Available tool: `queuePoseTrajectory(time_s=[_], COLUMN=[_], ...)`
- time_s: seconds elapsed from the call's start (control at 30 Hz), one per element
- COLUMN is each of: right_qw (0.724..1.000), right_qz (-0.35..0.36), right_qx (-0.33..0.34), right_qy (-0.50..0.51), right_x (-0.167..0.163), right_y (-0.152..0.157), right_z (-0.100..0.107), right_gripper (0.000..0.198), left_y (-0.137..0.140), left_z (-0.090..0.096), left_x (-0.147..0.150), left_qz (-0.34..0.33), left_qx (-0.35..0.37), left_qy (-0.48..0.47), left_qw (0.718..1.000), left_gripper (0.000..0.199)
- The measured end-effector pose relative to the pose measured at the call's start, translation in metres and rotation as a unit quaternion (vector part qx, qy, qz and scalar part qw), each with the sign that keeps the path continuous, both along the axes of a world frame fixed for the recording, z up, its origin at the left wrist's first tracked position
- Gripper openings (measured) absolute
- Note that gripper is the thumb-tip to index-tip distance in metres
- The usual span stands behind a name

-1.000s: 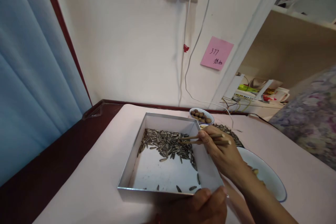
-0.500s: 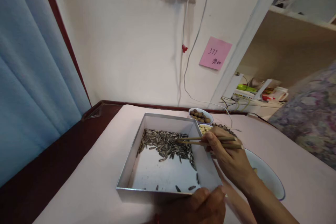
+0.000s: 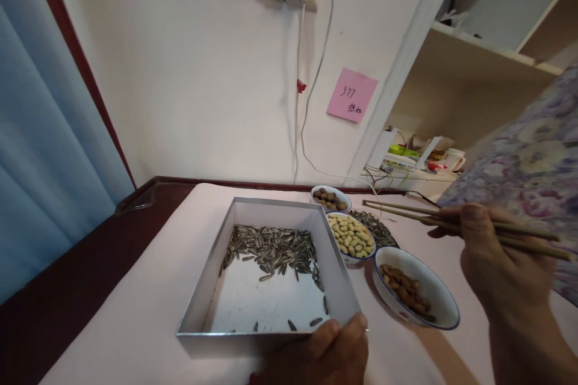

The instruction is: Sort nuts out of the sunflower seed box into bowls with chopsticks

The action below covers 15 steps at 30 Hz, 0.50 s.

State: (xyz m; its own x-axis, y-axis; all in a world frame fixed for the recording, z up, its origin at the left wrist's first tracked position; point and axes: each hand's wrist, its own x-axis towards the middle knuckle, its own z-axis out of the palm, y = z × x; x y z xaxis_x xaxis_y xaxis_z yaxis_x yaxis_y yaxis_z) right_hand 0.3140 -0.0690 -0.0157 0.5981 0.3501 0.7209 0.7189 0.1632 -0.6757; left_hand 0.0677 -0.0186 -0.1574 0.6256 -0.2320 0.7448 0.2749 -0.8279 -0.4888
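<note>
At the near edge of the table [image 3: 149, 337], the left hand [image 3: 323, 352] grips the box [image 3: 336, 280] at its near right corner, thumb and fingers curled over the rim, steadying it. The box is a shallow white square tray; its near half is nearly bare, with only a few stray seeds [image 3: 271, 249] along the front wall, while a thick drift of them lies across the far half.

To the right, clear of the box, the right hand [image 3: 499, 267] is raised above the table, its fingers closed around a pair of chopsticks [image 3: 415, 213]. Their tips point left, toward the bowls, and sit close together; I cannot tell whether a seed is pinched between them.

Just right of the box stand three bowls in a line running away from the viewer: the nearest bowl [image 3: 445, 313] holds a few brown nuts, the middle bowl [image 3: 361, 255] is full of pale peanuts, the far bowl [image 3: 318, 191] holds darker round nuts. A seed pile [image 3: 374, 228] lies loose on the table beside the middle bowl, under the chopstick tips.

Judging by this, the sorting is well begun but far from over: most seeds remain in the box.

Beyond, a pink note [image 3: 352, 95] hangs on the wall.
</note>
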Motion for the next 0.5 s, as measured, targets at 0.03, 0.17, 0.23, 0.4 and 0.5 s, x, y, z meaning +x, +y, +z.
queuePoseTrajectory(time_s=[0.03, 0.17, 0.23, 0.4, 0.5], right_qw=[0.999, 0.991, 0.99, 0.998, 0.996], right_qz=[-0.02, -0.072, -0.077, -0.015, 0.074], right_qx=[-0.023, -0.109, -0.113, -0.057, -0.021], right_qy=[0.009, 0.028, 0.023, -0.019, -0.035], right_x=[0.008, 0.026, 0.024, -0.004, -0.027], right_y=[0.001, 0.003, 0.002, 0.003, 0.007], right_z=[-0.004, -0.017, -0.019, -0.01, -0.007], right_gripper=[0.04, 0.053, 0.052, 0.045, 0.035], left_y=[0.0, 0.001, 0.001, 0.0, 0.001], left_z=[0.0, 0.001, 0.001, 0.001, -0.002], left_x=[0.0, 0.0, 0.0, 0.0, 0.0], left_qz=[-0.001, -0.001, -0.001, -0.001, 0.005], left_qx=[0.0, 0.007, 0.006, 0.003, 0.008], left_qy=[-0.003, 0.002, -0.003, -0.002, 0.001], left_qw=[1.0, 1.0, 1.0, 1.0, 1.0], left_gripper=[0.021, 0.021, 0.021, 0.02, 0.023])
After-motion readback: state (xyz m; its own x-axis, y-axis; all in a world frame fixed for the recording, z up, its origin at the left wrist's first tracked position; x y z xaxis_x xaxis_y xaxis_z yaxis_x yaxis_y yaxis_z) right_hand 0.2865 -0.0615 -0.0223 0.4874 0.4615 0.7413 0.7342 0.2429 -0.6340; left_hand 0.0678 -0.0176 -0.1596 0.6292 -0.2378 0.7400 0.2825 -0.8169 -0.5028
